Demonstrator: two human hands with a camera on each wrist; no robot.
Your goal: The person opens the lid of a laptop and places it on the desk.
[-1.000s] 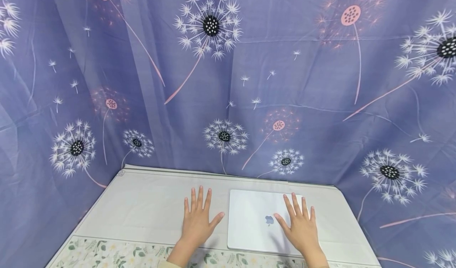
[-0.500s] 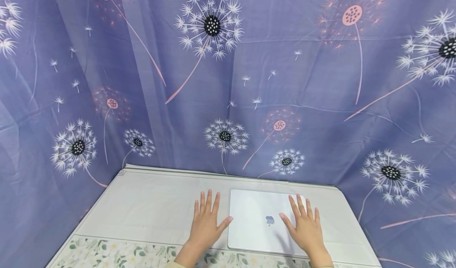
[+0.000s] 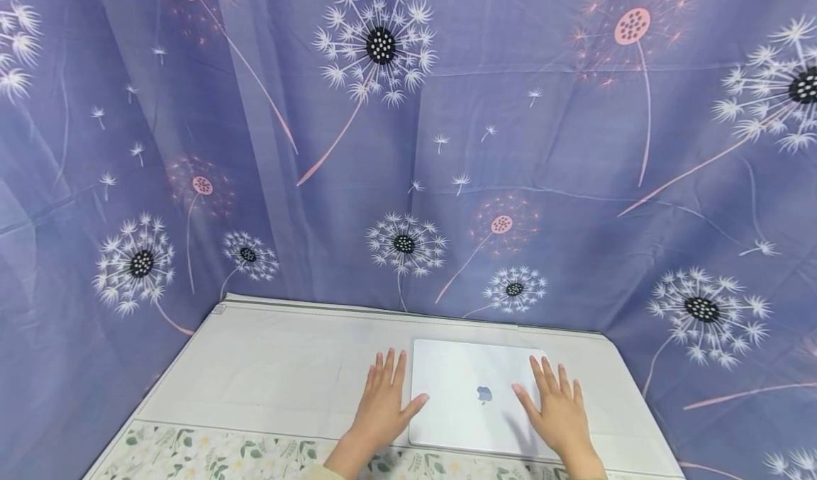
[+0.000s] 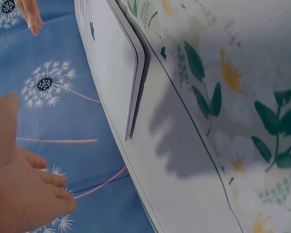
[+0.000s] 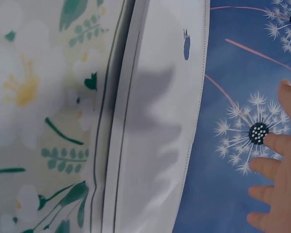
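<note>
A closed silver laptop point(image 3: 453, 395) with a dark apple logo lies flat on the white table cover. My left hand point(image 3: 381, 405) hovers by its left edge, fingers straight, thumb spread out over that edge in the head view. Over the right part of the lid, my right hand point(image 3: 557, 412) hangs with straight, spread fingers. Both hands are raised, and neither holds anything. In the left wrist view the left hand point(image 4: 26, 184) casts a shadow on the cover beside the laptop point(image 4: 111, 53). In the right wrist view the right hand's point(image 5: 281, 170) shadow falls across the lid.
The table cover point(image 3: 274, 366) is white with a floral strip point(image 3: 210, 455) along the near side. A blue-purple curtain point(image 3: 332, 253) printed with dandelions hangs behind the table and on both sides.
My left hand has moved right, from apart from the laptop to its left edge. My right hand has shifted slightly right and nearer to me. The laptop has stayed in place.
</note>
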